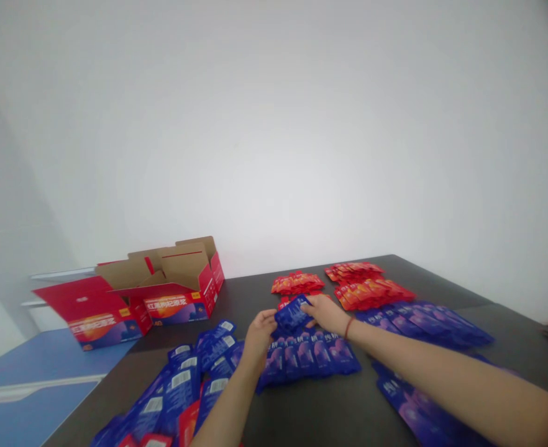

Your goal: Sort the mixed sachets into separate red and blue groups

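My left hand (260, 333) and my right hand (325, 313) both grip a blue sachet (291, 314) by its sides, above the middle of the dark table. Directly below them lies a row of overlapping blue sachets (311, 357). Small red sachets lie in two groups (297, 284) (369, 295) just beyond my hands. More blue sachets spread out to the right (423, 326), the lower right (423, 413) and the lower left (181, 385), where a few red ones show among them. A red string circles my right wrist (348, 327).
An open red cardboard carton (171, 304) with printed sides and raised brown flaps stands at the table's far left. A blue surface (36, 379) lies beyond the table's left edge. A white wall rises behind the table.
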`<state>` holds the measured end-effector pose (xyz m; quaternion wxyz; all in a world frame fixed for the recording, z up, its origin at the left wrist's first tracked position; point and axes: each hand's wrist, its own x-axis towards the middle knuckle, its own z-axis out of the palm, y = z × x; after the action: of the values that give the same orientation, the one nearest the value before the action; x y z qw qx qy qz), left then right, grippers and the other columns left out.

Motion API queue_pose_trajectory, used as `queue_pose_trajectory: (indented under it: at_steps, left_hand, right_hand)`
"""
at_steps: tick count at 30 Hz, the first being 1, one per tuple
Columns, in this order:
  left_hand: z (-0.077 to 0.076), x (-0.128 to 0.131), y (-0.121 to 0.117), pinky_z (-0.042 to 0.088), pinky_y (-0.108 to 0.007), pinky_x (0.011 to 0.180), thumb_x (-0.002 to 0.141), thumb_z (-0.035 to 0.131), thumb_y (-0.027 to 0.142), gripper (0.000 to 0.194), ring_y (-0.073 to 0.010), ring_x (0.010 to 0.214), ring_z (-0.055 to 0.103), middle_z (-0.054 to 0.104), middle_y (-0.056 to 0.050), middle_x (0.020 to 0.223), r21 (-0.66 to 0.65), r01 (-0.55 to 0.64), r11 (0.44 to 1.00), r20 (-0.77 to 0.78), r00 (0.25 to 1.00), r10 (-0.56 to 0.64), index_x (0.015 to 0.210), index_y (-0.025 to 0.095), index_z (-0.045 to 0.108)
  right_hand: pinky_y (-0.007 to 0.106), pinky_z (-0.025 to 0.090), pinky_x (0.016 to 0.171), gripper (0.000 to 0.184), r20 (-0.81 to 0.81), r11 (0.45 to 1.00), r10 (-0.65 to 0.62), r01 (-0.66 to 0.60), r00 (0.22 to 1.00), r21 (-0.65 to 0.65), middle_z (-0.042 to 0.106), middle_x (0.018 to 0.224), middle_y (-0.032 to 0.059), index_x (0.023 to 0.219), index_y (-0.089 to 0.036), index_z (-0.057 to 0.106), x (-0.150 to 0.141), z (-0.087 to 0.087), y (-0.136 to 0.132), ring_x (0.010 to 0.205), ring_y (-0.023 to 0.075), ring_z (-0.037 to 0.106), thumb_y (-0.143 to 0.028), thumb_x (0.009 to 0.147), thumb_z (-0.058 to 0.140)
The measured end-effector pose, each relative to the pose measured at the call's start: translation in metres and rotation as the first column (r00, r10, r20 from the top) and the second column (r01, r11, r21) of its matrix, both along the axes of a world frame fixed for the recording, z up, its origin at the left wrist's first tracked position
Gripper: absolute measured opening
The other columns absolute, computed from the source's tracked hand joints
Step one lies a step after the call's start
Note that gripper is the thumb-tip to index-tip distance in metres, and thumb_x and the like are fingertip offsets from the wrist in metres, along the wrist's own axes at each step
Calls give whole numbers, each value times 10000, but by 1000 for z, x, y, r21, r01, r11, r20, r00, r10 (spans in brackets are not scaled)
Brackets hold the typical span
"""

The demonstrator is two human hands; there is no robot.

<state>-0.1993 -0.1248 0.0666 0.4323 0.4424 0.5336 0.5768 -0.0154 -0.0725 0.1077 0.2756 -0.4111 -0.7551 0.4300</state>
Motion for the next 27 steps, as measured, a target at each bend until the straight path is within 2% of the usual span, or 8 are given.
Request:
queue_pose_trajectory:
  at_steps: [2, 4, 8, 10, 13, 18, 21, 27]
  left_hand:
    - [1, -4, 0, 495, -291, 779, 754, 545, 196, 300, -182, 940, 643, 657, -99, 1090, 35, -27, 999, -185, 982, 33, 1052, 162, 552]
    - [5, -17, -2, 454, -277, 878, 775, 470, 114, 308, -163, 1039, 603, 636, -91, 1143, 65, -56, 996, -473, 877, 80, 1063, 161, 565]
    - [11, -52, -9, 380, -223, 953, 837, 411, 114, 314, -125, 1109, 550, 622, -64, 1172, 14, -172, 985, -919, 386, 80, 1108, 161, 560]
    - [11, -66, -14, 380, -230, 946, 854, 414, 141, 300, -141, 1112, 548, 620, -80, 1172, -29, -238, 971, -967, 254, 33, 1118, 147, 555]
    - [8, -75, -20, 399, -288, 924, 841, 445, 159, 300, -198, 1107, 554, 622, -123, 1151, -67, -300, 952, -983, 186, -10, 1117, 123, 559]
    - [8, -81, -29, 412, -444, 869, 827, 422, 174, 325, -317, 1050, 576, 619, -208, 1096, -67, -408, 911, -998, 43, -54, 1099, 69, 565]
    - [7, -88, -32, 410, -463, 870, 845, 402, 242, 338, -322, 1036, 585, 637, -199, 1070, -94, -477, 874, -991, -41, -129, 1089, 85, 574]
    - [-1, -98, -31, 425, -451, 865, 825, 450, 338, 367, -318, 1055, 579, 644, -176, 1090, -160, -508, 847, -979, -27, -201, 1083, 116, 587]
  right_hand:
    - [328, 443, 824, 199, 111, 993, -21, 8, 994, 121, 664, 974, 129, 888, -148, 622, 12, 3, 3, 923, 249, 618, -234, 877, 443]
    - [360, 391, 901, 210, 248, 961, -47, -24, 968, 275, 652, 1044, 148, 973, -154, 628, 24, 3, 3, 1032, 281, 573, -206, 875, 450]
    - [346, 454, 816, 316, 587, 735, -189, -283, 787, 616, 670, 1025, 143, 1135, -151, 577, 38, -5, -2, 938, 262, 626, -111, 871, 408]
    - [338, 482, 787, 342, 641, 621, -244, -390, 728, 679, 664, 1044, 159, 1161, -119, 563, 40, -11, -6, 920, 249, 638, -79, 865, 396]
    - [353, 505, 781, 401, 678, 532, -258, -485, 688, 694, 634, 1113, 199, 1219, -68, 527, 41, -25, -11, 957, 256, 631, -42, 836, 411]
    - [370, 529, 742, 443, 736, 486, -256, -574, 627, 659, 605, 1173, 213, 1243, -48, 521, 48, -59, -20, 979, 277, 626, -18, 816, 408]
    - [387, 512, 801, 449, 754, 492, -239, -593, 612, 638, 586, 1208, 208, 1245, -60, 530, 54, -75, -26, 1026, 276, 607, -18, 818, 399]
    - [415, 480, 859, 463, 728, 560, -166, -545, 665, 625, 573, 1223, 219, 1240, -41, 537, 61, -86, -29, 1067, 308, 573, -258, 831, 528]
